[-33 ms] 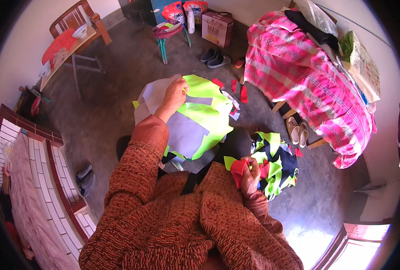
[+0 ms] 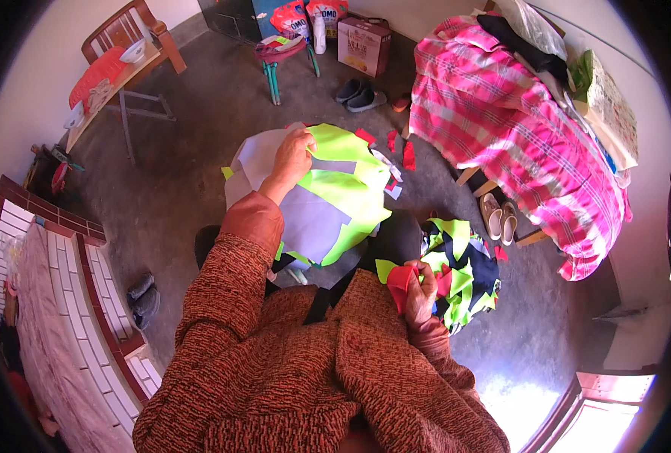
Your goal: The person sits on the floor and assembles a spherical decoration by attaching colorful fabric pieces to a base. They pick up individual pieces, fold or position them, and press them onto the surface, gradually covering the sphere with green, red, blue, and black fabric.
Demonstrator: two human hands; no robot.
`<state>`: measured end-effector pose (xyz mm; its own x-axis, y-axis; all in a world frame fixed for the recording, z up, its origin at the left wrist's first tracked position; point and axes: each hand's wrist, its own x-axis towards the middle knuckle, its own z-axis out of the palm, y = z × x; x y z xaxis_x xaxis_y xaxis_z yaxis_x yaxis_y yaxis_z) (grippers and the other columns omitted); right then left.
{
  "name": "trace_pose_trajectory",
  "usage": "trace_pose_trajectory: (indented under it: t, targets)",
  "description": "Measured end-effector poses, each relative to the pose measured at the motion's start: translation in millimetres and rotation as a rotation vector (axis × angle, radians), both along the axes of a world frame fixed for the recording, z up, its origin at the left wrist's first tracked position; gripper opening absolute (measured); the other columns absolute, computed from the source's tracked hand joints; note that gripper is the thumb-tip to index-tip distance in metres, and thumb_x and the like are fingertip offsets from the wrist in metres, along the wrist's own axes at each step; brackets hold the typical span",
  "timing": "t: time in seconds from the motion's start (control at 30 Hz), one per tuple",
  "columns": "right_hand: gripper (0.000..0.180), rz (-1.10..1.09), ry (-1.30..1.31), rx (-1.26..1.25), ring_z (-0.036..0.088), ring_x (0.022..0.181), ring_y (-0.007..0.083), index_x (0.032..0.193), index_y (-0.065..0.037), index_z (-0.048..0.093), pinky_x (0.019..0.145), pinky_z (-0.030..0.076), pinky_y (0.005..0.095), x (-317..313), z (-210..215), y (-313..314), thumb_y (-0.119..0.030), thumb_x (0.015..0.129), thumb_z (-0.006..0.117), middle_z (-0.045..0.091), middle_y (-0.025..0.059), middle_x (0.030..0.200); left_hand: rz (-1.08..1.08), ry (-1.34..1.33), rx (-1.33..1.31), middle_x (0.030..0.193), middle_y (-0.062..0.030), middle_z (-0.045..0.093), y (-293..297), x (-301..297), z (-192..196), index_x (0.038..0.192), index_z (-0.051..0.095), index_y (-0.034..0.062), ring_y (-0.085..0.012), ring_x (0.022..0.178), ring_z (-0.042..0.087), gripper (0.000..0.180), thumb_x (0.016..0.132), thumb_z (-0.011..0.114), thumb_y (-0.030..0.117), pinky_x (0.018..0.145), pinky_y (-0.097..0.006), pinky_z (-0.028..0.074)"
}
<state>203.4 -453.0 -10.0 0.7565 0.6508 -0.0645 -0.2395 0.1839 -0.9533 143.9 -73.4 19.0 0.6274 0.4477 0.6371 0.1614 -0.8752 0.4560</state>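
A bed (image 2: pixel 501 143) covered by a pink plaid blanket was seen at the upper right, above the grey floor (image 2: pixel 200 174). A large fluorescent yellow and grey fabric piece (image 2: pixel 335 200) was held up over the lap, its top edge gripped in the closed left hand (image 2: pixel 294 155). A small red fabric scrap (image 2: pixel 400 283) was pinched in the closed right hand (image 2: pixel 420 296), beside a pile of mixed offcuts (image 2: pixel 464 272). Nothing was seen to have shifted from the earlier frame.

I extend my left hand (image 2: pixel 293 157) forward with fingers curled shut, while my right hand (image 2: pixel 420 293) stays bent close, fingers clenched.
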Motion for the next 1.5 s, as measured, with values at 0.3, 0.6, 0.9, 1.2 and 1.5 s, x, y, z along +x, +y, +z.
trace_pose_trajectory:
  t: [0.3,0.6,0.9,1.2,1.5]
  targets:
    - [0.015,-0.034,0.145,0.142,0.057,0.067,0.0094,0.102,-0.004,0.051,0.06,0.047,0.0207,4,-6,3,-0.014,0.092,0.054,0.061,0.0034,0.082,-0.124,-0.073,-0.158,0.103,-0.0131,0.061,-111,-24,31,0.085,0.058,0.005,-0.0326,0.101,0.056,0.021,0.067,0.059,-0.005,0.085,-0.04,0.042]
    - [0.017,-0.042,0.226,0.279,0.06,0.074,0.0116,0.102,-0.004,0.054,0.068,0.05,0.0244,13,-14,-5,-0.019,0.094,0.051,0.063,0.0043,0.089,-0.523,0.123,-0.567,0.099,-0.0123,0.06,-232,-31,4,0.097,0.055,0.0007,-0.0273,0.094,0.059,0.028,0.073,0.069,0.005,0.084,-0.032,0.045]
    - [0.026,-0.112,0.171,0.259,0.058,0.078,0.0141,0.109,-0.006,0.053,0.071,0.049,0.0274,13,-3,-8,-0.026,0.095,0.046,0.06,0.0031,0.094,-0.497,0.108,-0.348,0.107,-0.0093,0.061,-234,-22,-13,0.079,0.058,0.0055,-0.0302,0.095,0.056,0.016,0.071,0.07,0.01,0.083,-0.04,0.044]
    - [0.041,-0.349,0.391,0.225,0.058,0.07,0.0177,0.098,-0.004,0.056,0.062,0.049,0.0302,3,11,-1,-0.044,0.09,0.05,0.061,0.005,0.082,-0.711,0.02,-1.137,0.108,-0.009,0.061,-208,-36,4,0.09,0.058,0.0014,-0.013,0.098,0.055,0.007,0.083,0.057,0.002,0.087,-0.028,0.043]
    - [0.042,-0.038,0.287,0.273,0.055,0.067,0.0171,0.109,-0.009,0.051,0.052,0.043,0.028,35,-50,-27,-0.045,0.087,0.05,0.057,0.0056,0.091,-0.541,-0.273,-1.195,0.108,-0.0086,0.06,-167,-48,26,0.098,0.054,0.0019,-0.013,0.089,0.057,0.013,0.087,0.055,0.009,0.081,-0.028,0.047]
